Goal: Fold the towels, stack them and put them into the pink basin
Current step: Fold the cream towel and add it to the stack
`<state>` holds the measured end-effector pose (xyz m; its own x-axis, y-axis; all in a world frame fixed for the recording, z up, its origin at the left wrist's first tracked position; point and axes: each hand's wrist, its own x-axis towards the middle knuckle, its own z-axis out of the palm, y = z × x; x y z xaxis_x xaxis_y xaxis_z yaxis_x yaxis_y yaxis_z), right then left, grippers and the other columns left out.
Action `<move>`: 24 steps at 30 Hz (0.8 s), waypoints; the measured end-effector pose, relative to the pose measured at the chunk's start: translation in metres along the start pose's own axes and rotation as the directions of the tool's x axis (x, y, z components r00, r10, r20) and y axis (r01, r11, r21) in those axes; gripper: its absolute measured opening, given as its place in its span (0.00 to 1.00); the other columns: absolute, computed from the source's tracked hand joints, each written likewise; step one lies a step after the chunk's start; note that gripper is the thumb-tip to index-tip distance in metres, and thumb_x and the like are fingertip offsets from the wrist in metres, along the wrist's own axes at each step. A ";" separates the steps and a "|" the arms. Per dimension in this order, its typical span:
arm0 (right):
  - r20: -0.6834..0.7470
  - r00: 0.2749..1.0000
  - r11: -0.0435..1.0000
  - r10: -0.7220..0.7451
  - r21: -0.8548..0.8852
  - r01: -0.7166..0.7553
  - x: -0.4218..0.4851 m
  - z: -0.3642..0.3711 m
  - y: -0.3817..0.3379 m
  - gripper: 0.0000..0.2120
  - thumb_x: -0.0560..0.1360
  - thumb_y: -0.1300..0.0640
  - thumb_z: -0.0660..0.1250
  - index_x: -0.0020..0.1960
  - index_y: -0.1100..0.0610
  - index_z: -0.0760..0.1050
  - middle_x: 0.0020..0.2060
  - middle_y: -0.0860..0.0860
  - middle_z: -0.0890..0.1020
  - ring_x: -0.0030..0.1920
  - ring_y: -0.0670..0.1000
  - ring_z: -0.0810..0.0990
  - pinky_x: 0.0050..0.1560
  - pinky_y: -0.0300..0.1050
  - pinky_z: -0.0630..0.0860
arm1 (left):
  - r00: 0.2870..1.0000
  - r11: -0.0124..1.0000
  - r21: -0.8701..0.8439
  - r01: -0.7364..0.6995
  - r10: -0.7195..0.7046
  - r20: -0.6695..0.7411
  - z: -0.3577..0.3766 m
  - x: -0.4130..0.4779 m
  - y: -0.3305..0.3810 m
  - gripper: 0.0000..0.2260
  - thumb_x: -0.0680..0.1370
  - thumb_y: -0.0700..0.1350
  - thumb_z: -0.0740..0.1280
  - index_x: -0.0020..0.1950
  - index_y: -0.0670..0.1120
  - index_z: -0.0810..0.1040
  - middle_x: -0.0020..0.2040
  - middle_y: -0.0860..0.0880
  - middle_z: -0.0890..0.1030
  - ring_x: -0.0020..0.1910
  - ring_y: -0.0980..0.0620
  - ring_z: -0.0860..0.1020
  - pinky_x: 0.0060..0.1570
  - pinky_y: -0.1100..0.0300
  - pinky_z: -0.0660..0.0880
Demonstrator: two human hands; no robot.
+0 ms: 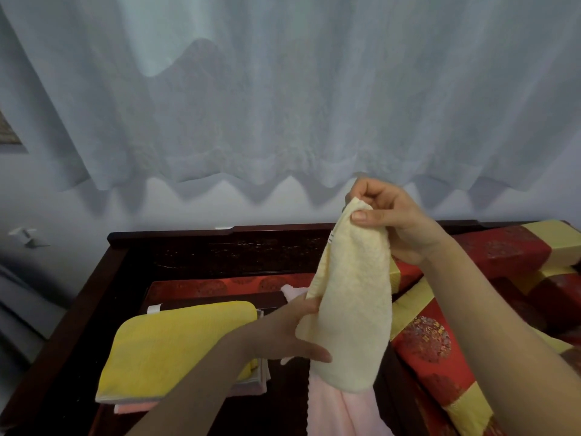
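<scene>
Before a pale pleated curtain point(283, 105), over a dark wooden bench point(195, 256), the right hand point(390, 215) pinches the top of a fluffy cream towel point(355, 297) hanging in the air, the left hand point(292, 332) grips its lower edge, beside a flat folded yellow towel point(176, 344) on the stack.

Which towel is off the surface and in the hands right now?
The pale cream towel, pinched at its top by the right hand and gripped lower by the left hand. The bright yellow towel lies folded on the stack.
</scene>
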<state>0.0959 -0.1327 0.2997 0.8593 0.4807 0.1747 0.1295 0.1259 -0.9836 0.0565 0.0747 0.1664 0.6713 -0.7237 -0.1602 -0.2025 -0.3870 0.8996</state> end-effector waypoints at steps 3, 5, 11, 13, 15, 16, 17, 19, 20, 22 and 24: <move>-0.035 0.999 1.000 0.012 -0.020 -0.013 -0.004 -0.004 0.002 0.07 0.66 0.66 0.68 0.38 0.58 0.71 0.31 0.48 0.77 0.33 0.47 0.77 0.34 0.38 0.74 | 0.990 0.985 0.168 0.037 -0.060 0.130 -0.005 0.002 -0.002 0.33 0.67 0.53 0.76 0.68 0.62 0.67 0.68 0.63 0.66 0.67 0.60 0.66 0.68 0.57 0.67; -0.071 0.997 0.999 0.029 -0.037 -0.032 -0.008 -0.010 0.004 0.07 0.67 0.67 0.68 0.38 0.58 0.71 0.30 0.47 0.78 0.32 0.46 0.77 0.33 0.37 0.74 | 0.975 0.955 0.275 0.112 -0.159 0.153 -0.011 -0.002 -0.008 0.37 0.64 0.57 0.76 0.69 0.63 0.64 0.68 0.64 0.65 0.67 0.60 0.65 0.69 0.57 0.65; -0.257 0.962 0.993 0.096 -0.038 -0.110 -0.021 -0.033 0.019 0.10 0.63 0.58 0.73 0.37 0.56 0.72 0.32 0.48 0.78 0.34 0.46 0.77 0.34 0.36 0.74 | 0.948 0.892 0.415 0.180 -0.270 0.168 -0.023 -0.034 -0.022 0.18 0.70 0.55 0.72 0.57 0.66 0.72 0.55 0.71 0.68 0.58 0.62 0.66 0.64 0.60 0.64; -0.291 0.950 0.988 0.112 -0.071 -0.138 -0.027 -0.040 0.026 0.13 0.60 0.53 0.77 0.37 0.55 0.74 0.32 0.48 0.79 0.34 0.47 0.78 0.34 0.36 0.74 | 0.965 0.882 0.446 0.149 -0.227 0.127 -0.028 -0.044 -0.029 0.16 0.73 0.55 0.68 0.60 0.64 0.73 0.60 0.66 0.72 0.60 0.60 0.70 0.63 0.58 0.68; -0.328 0.937 0.986 0.117 -0.078 -0.150 -0.033 -0.046 0.033 0.14 0.59 0.51 0.78 0.37 0.54 0.74 0.33 0.48 0.79 0.34 0.47 0.78 0.34 0.36 0.75 | 0.991 0.734 0.672 0.097 -0.136 0.005 -0.032 -0.054 -0.035 0.11 0.76 0.52 0.64 0.59 0.59 0.74 0.59 0.58 0.75 0.56 0.56 0.74 0.56 0.58 0.73; -0.349 0.930 0.986 0.117 -0.072 -0.151 -0.037 -0.048 0.036 0.13 0.61 0.52 0.77 0.37 0.55 0.74 0.32 0.48 0.79 0.34 0.47 0.78 0.33 0.35 0.75 | 0.998 0.581 0.812 0.046 0.011 -0.065 -0.035 -0.058 -0.038 0.08 0.76 0.52 0.65 0.55 0.57 0.75 0.54 0.56 0.77 0.51 0.54 0.76 0.50 0.59 0.75; -0.364 0.924 0.986 0.120 -0.062 -0.152 -0.040 -0.049 0.038 0.12 0.62 0.53 0.75 0.38 0.56 0.74 0.32 0.48 0.79 0.34 0.47 0.78 0.33 0.35 0.75 | 0.989 0.454 0.890 0.038 0.109 -0.098 -0.037 -0.062 -0.036 0.06 0.74 0.51 0.68 0.49 0.56 0.76 0.48 0.55 0.78 0.45 0.55 0.78 0.42 0.61 0.76; -0.382 0.914 0.985 0.136 -0.050 -0.167 -0.045 -0.051 0.042 0.11 0.63 0.55 0.73 0.40 0.57 0.74 0.32 0.48 0.80 0.34 0.47 0.78 0.33 0.35 0.75 | 0.958 0.383 0.924 0.008 0.262 -0.117 -0.041 -0.069 -0.030 0.08 0.68 0.49 0.73 0.43 0.55 0.76 0.42 0.56 0.76 0.40 0.56 0.76 0.37 0.64 0.73; -0.389 0.911 0.984 0.140 -0.047 -0.171 -0.047 -0.052 0.042 0.11 0.63 0.55 0.73 0.40 0.58 0.74 0.33 0.48 0.80 0.34 0.46 0.79 0.32 0.35 0.75 | 0.937 0.391 0.920 -0.033 0.332 -0.108 -0.042 -0.072 -0.024 0.07 0.69 0.47 0.72 0.43 0.54 0.76 0.43 0.55 0.75 0.41 0.55 0.76 0.38 0.64 0.72; -0.408 0.904 0.988 0.129 -0.030 -0.154 -0.049 -0.055 0.042 0.09 0.63 0.55 0.72 0.39 0.56 0.74 0.33 0.49 0.80 0.35 0.46 0.79 0.33 0.35 0.76 | 0.874 0.389 0.916 -0.097 0.474 -0.108 -0.043 -0.081 -0.006 0.02 0.71 0.46 0.67 0.42 0.51 0.76 0.46 0.53 0.74 0.45 0.53 0.74 0.40 0.62 0.71; -0.429 0.897 0.993 0.106 0.000 -0.117 -0.050 -0.058 0.041 0.06 0.64 0.56 0.72 0.38 0.55 0.75 0.33 0.48 0.80 0.35 0.46 0.79 0.34 0.35 0.76 | 0.795 0.448 0.882 -0.145 0.583 -0.166 -0.040 -0.089 0.017 0.05 0.70 0.47 0.70 0.39 0.48 0.75 0.49 0.53 0.73 0.48 0.53 0.73 0.42 0.62 0.72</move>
<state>0.0870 -0.2016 0.2477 0.9968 0.0725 0.0329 0.0280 0.0683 -0.9973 0.0218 0.1550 0.2119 0.5337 -0.7066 0.4647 -0.8171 -0.5726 0.0677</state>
